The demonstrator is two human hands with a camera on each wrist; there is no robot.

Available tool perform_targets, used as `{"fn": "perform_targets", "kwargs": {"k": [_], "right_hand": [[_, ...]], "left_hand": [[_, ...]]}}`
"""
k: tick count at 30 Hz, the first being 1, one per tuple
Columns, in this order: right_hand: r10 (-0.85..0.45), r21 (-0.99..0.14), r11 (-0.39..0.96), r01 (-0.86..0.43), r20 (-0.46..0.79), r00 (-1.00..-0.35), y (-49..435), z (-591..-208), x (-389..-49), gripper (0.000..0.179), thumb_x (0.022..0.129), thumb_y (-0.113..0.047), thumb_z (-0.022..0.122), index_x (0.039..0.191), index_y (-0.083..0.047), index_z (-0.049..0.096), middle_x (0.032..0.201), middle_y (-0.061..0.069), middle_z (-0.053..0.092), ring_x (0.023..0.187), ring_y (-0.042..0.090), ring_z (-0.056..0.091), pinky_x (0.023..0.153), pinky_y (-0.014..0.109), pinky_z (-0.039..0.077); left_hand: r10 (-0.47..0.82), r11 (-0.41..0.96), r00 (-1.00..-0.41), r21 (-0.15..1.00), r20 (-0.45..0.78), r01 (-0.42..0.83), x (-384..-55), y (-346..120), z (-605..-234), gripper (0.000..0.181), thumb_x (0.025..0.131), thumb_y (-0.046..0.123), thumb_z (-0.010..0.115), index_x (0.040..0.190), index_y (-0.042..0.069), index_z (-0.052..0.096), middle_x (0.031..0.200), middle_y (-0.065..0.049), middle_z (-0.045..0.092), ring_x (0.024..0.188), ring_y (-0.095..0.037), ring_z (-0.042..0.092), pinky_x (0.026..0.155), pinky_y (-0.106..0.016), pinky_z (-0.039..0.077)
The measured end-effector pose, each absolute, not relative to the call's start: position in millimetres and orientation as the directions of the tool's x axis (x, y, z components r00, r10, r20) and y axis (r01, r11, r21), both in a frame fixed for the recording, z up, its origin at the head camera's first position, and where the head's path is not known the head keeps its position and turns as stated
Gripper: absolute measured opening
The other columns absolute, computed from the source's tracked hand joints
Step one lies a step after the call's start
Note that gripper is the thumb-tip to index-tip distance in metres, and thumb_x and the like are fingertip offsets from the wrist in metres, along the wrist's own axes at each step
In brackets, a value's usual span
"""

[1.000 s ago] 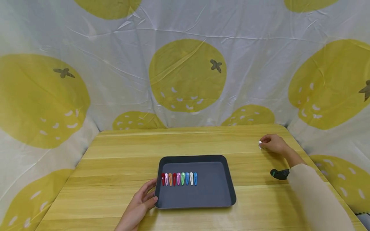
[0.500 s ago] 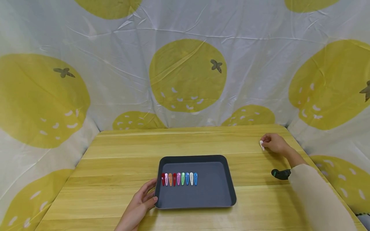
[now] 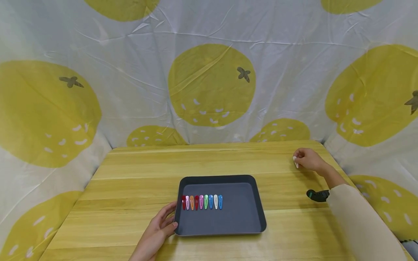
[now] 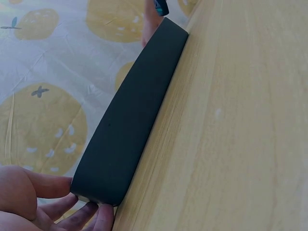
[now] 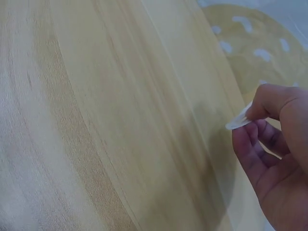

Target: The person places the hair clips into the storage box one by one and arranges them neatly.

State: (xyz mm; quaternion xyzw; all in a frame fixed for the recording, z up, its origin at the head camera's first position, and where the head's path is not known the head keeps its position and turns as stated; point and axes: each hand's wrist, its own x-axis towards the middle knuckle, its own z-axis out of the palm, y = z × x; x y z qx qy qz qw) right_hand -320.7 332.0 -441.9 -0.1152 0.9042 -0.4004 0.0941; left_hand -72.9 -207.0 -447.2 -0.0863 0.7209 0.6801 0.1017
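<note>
In the head view, my right hand (image 3: 309,159) is at the far right of the table, pinching a white snap hair clip (image 3: 295,162) between thumb and fingers. The right wrist view shows the same hair clip (image 5: 238,120) edge-on, its tip pointing away from the fingertips. My left hand (image 3: 159,229) holds the left side of a dark grey tray (image 3: 238,214), with the thumb at its rim. Close up, that hand's fingers (image 4: 103,219) sit at the tray's corner. Inside the tray, a row of hair clips (image 3: 201,202) lies side by side: red, pink, orange, green, blue and white.
A black wrist strap piece with a green mark (image 3: 317,195) shows beside the right sleeve (image 3: 362,221). The wooden table (image 3: 137,174) reaches back to a white curtain (image 3: 147,72) printed with large yellow fruit.
My right hand has lifted slightly away toward the back of the table, and the white hair clip has turned in its fingers. The left hand, tray and row of clips stay put.
</note>
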Motion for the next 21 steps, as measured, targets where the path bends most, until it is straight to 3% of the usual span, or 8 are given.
{"fn": "perform_targets", "kwargs": {"k": [21], "right_hand": [[-0.371,-0.819,0.550,-0.166,-0.061,-0.927,304.7,-424.9,-327.6,0.011,0.102,-0.001,0.055,0.108,0.007,0.055,0.100,0.018,0.055,0.087,0.028,0.061,0.082,0.045,0.059]], "left_hand": [[0.020,0.065,-0.965,0.963,-0.262,-0.260,-72.7,-206.8,-445.7,0.062,0.097,-0.011,0.054,0.156,0.002,0.039,0.158,-0.026,0.037,0.139,-0.048,0.042,0.104,-0.050,0.049]]}}
